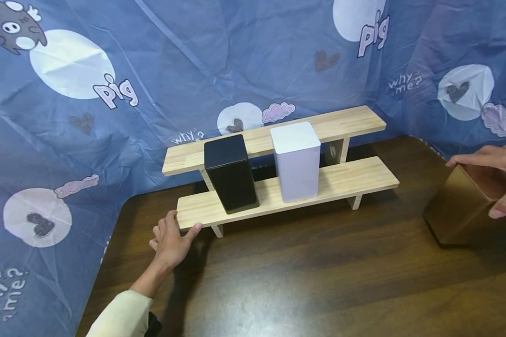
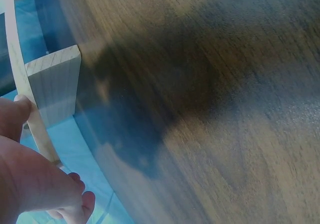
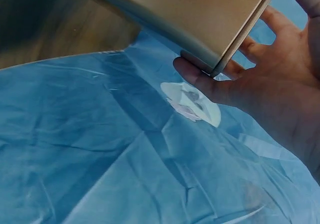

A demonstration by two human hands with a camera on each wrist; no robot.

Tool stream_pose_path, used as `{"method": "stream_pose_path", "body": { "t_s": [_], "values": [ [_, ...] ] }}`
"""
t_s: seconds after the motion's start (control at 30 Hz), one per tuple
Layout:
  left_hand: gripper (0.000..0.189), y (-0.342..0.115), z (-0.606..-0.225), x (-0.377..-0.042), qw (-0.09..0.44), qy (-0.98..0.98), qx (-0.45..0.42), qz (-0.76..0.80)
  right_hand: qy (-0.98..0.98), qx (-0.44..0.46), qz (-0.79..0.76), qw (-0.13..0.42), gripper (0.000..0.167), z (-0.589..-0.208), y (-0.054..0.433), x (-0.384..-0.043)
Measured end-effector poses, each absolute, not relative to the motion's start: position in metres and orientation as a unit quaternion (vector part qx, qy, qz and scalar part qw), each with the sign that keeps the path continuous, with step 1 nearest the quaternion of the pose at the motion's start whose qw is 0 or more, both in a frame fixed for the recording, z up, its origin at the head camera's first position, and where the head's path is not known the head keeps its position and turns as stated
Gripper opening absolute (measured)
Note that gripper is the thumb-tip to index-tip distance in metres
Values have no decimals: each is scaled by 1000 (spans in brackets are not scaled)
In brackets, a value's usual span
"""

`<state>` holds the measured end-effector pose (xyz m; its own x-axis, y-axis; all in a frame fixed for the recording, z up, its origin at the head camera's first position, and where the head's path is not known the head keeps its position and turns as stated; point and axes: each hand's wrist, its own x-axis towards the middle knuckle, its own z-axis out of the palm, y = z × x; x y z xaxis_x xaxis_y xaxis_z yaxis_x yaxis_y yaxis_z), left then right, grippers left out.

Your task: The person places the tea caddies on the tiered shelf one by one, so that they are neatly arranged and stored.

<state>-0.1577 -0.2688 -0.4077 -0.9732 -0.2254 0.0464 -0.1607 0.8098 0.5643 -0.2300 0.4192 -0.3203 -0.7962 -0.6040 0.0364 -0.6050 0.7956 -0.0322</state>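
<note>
A two-tier wooden shelf [image 1: 350,177] stands on the table, with a black box [image 1: 234,185] and a white box [image 1: 298,171] upright on its lower board. My left hand [image 1: 171,241] grips the left end of that board, thumb at the front edge and fingers round the far side. The left wrist view shows the thumb [image 2: 21,107] against the board beside a support leg [image 2: 56,81]. At the right, my right hand [image 1: 503,171] holds a gold-brown box [image 1: 459,208] by its top, thumb and fingers on opposite sides. The box [image 3: 200,13] is tilted in the head view.
The dark wooden table [image 1: 286,267] reaches out in front of the shelf. Blue printed cloth [image 1: 185,65] hangs behind the table and along its sides. The shelf's upper board [image 1: 346,122] is set back behind the boxes.
</note>
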Motion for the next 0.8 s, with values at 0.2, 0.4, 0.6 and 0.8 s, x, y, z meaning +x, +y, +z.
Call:
{"method": "stream_pose_path", "body": {
  "t_s": [0.2,0.4,0.6,0.8],
  "values": [
    [76,-269,-408,-158,57,-950,103,-289,-948,316,15,10,112,-312,416,-231],
    [74,-269,-408,-158,58,-949,102,-291,-952,305,-21,17,112,-291,411,-231],
    [73,-269,-408,-158,57,-949,101,-293,-956,289,-42,5,112,-269,400,-232],
    [74,-269,-408,-159,61,-948,100,-295,-948,315,-35,32,118,-254,382,-234]
  ]
}}
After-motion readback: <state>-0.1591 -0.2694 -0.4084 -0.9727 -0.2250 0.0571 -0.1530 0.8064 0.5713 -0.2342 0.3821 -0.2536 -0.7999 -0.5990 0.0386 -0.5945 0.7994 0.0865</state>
